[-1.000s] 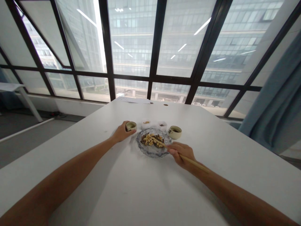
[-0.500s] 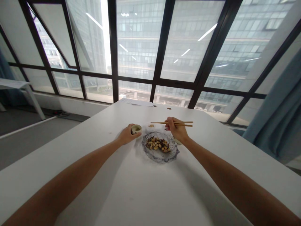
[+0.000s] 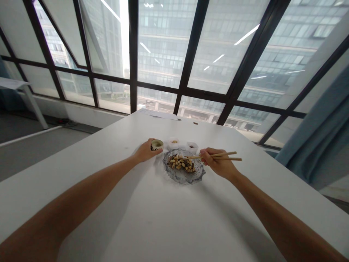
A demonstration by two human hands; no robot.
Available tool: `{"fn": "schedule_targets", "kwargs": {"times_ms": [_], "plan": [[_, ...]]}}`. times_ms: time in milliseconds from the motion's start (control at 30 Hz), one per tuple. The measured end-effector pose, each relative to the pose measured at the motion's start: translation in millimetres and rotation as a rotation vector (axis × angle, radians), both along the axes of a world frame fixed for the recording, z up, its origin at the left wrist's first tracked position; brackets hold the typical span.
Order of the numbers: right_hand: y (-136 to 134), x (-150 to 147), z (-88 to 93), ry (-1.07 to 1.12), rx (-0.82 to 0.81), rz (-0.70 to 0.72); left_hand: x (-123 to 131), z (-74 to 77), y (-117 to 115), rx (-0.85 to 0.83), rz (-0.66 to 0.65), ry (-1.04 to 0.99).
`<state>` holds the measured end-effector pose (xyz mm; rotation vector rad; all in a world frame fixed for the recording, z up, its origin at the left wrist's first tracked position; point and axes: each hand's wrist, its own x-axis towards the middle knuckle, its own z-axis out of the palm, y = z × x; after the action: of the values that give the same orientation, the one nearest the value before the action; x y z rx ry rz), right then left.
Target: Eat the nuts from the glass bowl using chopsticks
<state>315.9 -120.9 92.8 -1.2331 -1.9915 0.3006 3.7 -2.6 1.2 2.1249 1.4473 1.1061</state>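
Observation:
My left hand [image 3: 145,150] is closed round the side of a small pale cup [image 3: 157,145] on the white table. In my right hand [image 3: 216,162] is a pair of wooden chopsticks [image 3: 226,157], their tips at the pile of nuts and dark seeds [image 3: 180,163]. That pile lies in a clear scalloped glass plate [image 3: 185,179] between my hands. Just behind the plate stand two small white cups: the left white cup [image 3: 173,146] has a few pale pieces inside, the right white cup [image 3: 192,150] some dark ones.
The white table [image 3: 152,218] reaches toward the windows, with papers [image 3: 159,115] and a dark round spot [image 3: 195,123] at its far end. A blue curtain [image 3: 308,145] hangs at the right. Another table [image 3: 12,83] stands at the far left.
My right hand has drawn back toward me, bringing the chopstick tips from over the left white cup down to the pile. My left hand stays on the pale cup. The view has tilted slightly.

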Motion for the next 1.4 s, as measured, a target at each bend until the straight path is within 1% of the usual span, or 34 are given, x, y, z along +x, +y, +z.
{"fn": "schedule_targets", "kwargs": {"times_ms": [200, 400, 500, 600, 733, 867, 967, 1033, 1067, 1200, 1300, 1400], "plan": [[1.7, -3.0, -1.6, -0.142, 0.048, 0.047, 0.6, 1.7, -1.4, -0.022, 0.0, -0.007], [7.9, -7.8, -3.1, -0.162, 0.054, 0.066, 2.0, 5.3, -4.2, -0.043, 0.004, 0.005], [5.8, -6.8, -3.5, -0.105, 0.035, 0.054, 2.1, 6.1, -4.9, -0.047, 0.009, 0.008], [2.4, -0.6, -6.6, -0.023, 0.009, 0.012, 2.0, 6.1, -5.2, -0.039, 0.011, 0.006], [-0.1, 8.1, -11.3, 0.101, -0.008, -0.015, 2.1, 5.7, -5.5, -0.025, -0.005, -0.052], [-1.4, 8.2, -7.8, 0.205, -0.011, -0.012, 2.0, 5.2, -5.1, -0.029, -0.01, -0.091], [-5.2, 4.2, -5.7, 0.325, -0.004, -0.003, 1.5, 4.6, -4.2, -0.037, -0.008, -0.089], [-8.8, 2.1, -11.3, 0.442, 0.012, -0.019, 1.3, 4.0, -3.5, -0.033, -0.008, -0.081], [-10.6, 1.7, -17.0, 0.512, 0.017, -0.032, 1.3, 3.7, -3.2, -0.029, -0.008, -0.075], [-19.1, 2.2, -51.8, 0.773, 0.017, -0.123, 1.3, 3.0, -2.4, -0.015, -0.005, -0.053], [-26.3, 0.7, -73.0, 0.818, -0.004, -0.166, 1.1, 3.6, -3.3, -0.02, -0.006, -0.035], [-31.5, -3.7, -78.8, 0.805, 0.012, -0.167, 0.5, 4.8, -5.2, -0.03, 0.004, -0.013]]}}
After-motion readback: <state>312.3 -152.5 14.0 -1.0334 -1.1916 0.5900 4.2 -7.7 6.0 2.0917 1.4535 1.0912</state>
